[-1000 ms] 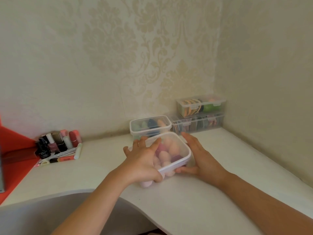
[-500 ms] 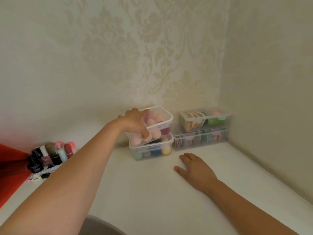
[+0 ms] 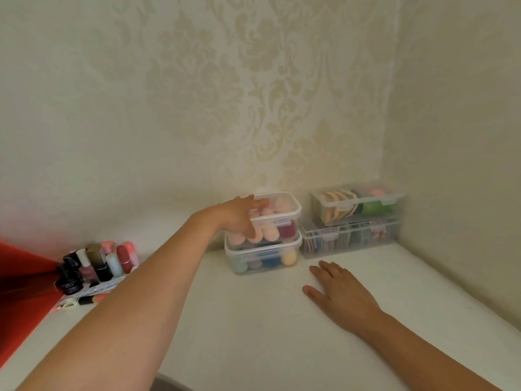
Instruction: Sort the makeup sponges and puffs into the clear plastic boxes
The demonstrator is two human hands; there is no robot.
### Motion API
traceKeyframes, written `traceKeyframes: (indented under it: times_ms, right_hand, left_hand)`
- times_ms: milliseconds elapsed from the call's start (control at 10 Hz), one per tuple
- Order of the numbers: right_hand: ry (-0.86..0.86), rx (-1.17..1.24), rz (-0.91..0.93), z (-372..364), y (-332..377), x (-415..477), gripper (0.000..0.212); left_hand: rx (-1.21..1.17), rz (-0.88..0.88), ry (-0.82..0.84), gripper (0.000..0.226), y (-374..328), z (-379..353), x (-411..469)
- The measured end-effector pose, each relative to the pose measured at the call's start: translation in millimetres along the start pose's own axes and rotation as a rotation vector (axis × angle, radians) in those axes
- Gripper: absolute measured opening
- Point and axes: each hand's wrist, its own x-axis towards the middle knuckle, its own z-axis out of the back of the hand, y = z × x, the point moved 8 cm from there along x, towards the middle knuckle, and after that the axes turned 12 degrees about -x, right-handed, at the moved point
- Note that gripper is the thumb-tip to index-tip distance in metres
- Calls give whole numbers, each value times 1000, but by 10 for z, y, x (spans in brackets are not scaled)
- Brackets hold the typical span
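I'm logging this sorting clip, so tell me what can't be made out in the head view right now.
Head view only:
1. Left end of the top sponge box: covered by the left hand gripping it.
2. Contents of the lower long box: blurred behind ribbed plastic.
3. Labels on the cosmetic bottles: too small and blurred.
4. Red object: cut off by the left edge.

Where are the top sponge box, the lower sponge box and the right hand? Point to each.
top sponge box (image 3: 279, 219): head view, front rim of its lid.
lower sponge box (image 3: 263, 258): head view, front wall.
right hand (image 3: 345, 296): head view, back of the hand.
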Motion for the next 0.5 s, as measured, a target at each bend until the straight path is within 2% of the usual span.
traceKeyframes:
  times_ms: [100,300,400,500]
  right_hand:
    - [-3,7,-1,18,4,-8,62]
    - [19,141,-37,73,-56,-122,57]
    - [75,209,-64,257,-112,-173,39]
    - [46,290,-35,687,-121,-168,10]
  left_hand:
    - [-67,0,-43,88,-59,4,-66]
    - [-366,-38,-207,56,-16,146,-470]
    - [-541,-121,-317,30,35,344,-832]
    - [-691,-220,-391,20,-32,554,-1195]
